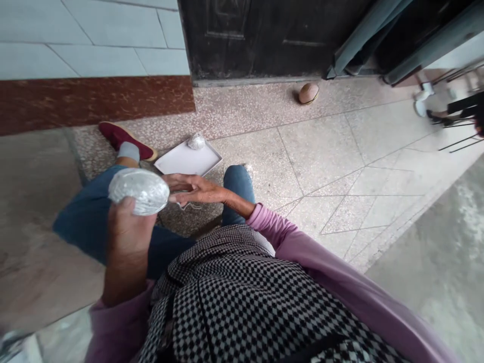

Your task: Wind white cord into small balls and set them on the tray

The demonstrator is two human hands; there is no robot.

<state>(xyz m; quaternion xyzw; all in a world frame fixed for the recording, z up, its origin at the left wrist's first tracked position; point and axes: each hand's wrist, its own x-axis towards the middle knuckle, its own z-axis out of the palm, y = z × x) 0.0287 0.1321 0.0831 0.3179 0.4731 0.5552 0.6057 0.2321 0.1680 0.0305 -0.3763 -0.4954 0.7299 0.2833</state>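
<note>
In my left hand [130, 229], raised over my lap, is a shiny silvery-white ball [139, 191] that looks wound or wrapped. My thumb presses on its near side, and the other fingers are hidden behind it. My right hand [196, 189] reaches in from the right with its fingers stretched out beside the ball. Whether its fingertips touch the ball is not clear. Thin pale strands [191, 205] show just below that hand. On the floor beyond, a shallow white tray [174, 164] bears a smaller whitish ball [196, 141].
A round brownish object [308, 94] sits on the speckled floor by the dark door [260, 45]. A tiled wall [113, 25] stands at the upper left. Metal-legged furniture [463, 118] and a person's foot [434, 117] appear at the far right.
</note>
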